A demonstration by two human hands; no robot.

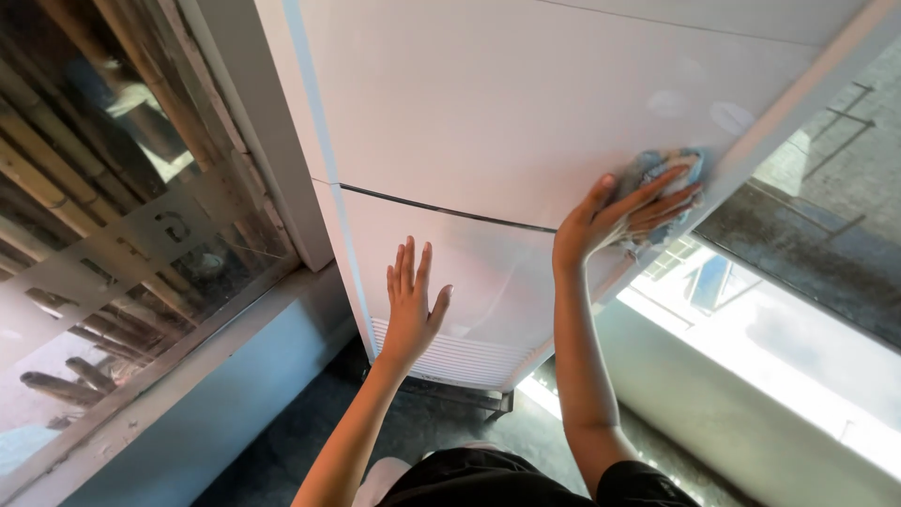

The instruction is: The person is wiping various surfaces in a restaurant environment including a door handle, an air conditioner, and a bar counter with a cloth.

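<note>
A tall white refrigerator [488, 122] fills the middle of the head view, with a dark seam between its upper and lower doors and a slatted grille at its foot. My right hand [624, 211] presses a blue-grey cloth [668, 171] flat against the upper door near its right edge. My left hand [413, 300] rests with fingers spread against the lower door, holding nothing.
A glass window [113, 235] with bamboo poles behind it runs along the left above a pale blue sill. On the right, a bright window [751, 329] sits over a low ledge. The dark floor [310, 432] lies below, with my knees at the bottom edge.
</note>
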